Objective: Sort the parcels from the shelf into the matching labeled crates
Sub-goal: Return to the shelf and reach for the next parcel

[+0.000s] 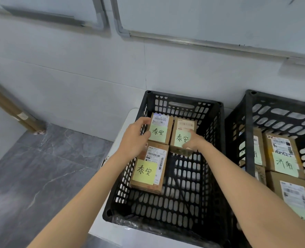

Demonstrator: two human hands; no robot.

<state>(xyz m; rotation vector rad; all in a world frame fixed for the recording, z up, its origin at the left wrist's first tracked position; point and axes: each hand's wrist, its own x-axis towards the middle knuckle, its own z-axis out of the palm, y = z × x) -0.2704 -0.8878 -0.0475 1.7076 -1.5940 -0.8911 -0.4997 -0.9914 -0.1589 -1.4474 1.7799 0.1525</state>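
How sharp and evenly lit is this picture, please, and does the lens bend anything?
Head view: soft, even light, no hard shadows; the notes on the parcels read sharply; the floor and the wall rail are smeared; the wide lens slants the rail and splays the crate.

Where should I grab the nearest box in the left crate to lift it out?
Probably from above, at its right side and near end. The nearest box lies flat beside the left wall of the left crate, and its far end meets the far-left box that the left hand holds. Only those two edges look free, so tip it up there, then grip across.
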